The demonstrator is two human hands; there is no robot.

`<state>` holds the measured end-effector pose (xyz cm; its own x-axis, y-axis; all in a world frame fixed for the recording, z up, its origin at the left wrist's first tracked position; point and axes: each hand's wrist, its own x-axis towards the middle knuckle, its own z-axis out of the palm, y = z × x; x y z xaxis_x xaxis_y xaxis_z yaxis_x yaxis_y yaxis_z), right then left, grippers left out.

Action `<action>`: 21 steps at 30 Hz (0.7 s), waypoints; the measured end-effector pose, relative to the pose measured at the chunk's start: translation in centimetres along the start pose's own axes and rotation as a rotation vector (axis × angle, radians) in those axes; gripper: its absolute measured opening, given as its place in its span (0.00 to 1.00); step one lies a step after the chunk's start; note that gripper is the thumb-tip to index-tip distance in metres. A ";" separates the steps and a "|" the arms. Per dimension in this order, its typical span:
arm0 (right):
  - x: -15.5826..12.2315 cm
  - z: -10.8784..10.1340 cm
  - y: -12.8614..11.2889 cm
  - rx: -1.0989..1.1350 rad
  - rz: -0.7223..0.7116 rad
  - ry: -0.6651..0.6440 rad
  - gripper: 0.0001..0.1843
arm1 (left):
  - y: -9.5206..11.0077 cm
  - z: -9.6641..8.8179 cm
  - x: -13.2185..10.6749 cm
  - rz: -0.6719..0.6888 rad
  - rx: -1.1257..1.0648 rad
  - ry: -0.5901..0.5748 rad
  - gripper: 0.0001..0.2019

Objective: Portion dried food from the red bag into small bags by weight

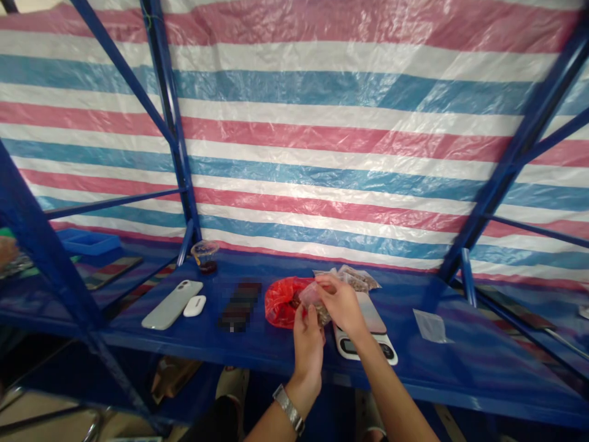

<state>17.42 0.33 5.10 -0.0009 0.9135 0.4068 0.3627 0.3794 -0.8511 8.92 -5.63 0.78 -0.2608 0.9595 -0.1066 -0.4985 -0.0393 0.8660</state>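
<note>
On our blue steel shelf (257,362), a digital scale (365,347) sits just beside a red plastic bag (281,302). Between them, our left hand (308,350) and right hand (338,304) hold a small clear bag (315,305) of something brown, our fingers (327,283) pinched narrowly on it.

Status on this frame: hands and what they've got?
Left hand, right hand both on small clear bag of brownish contents. Red plastic bag just left. Digital scale below right hand.

The one view comes from a camera worn on the person's head. It faces forward and down across a near blue steel shelf (257,362) toward a striped tarp (294,147) on the far side.
</note>
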 end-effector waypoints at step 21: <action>0.5 2.9 0.7 -0.196 0.031 -0.026 0.11 | 0.3 -0.8 0.7 -0.233 -0.172 0.053 0.18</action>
<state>14.94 1.46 3.68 -0.0100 0.9286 0.3710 0.5379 0.3178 -0.7808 7.88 -5.20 0.58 -0.1632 0.9324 -0.3226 -0.6819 0.1297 0.7198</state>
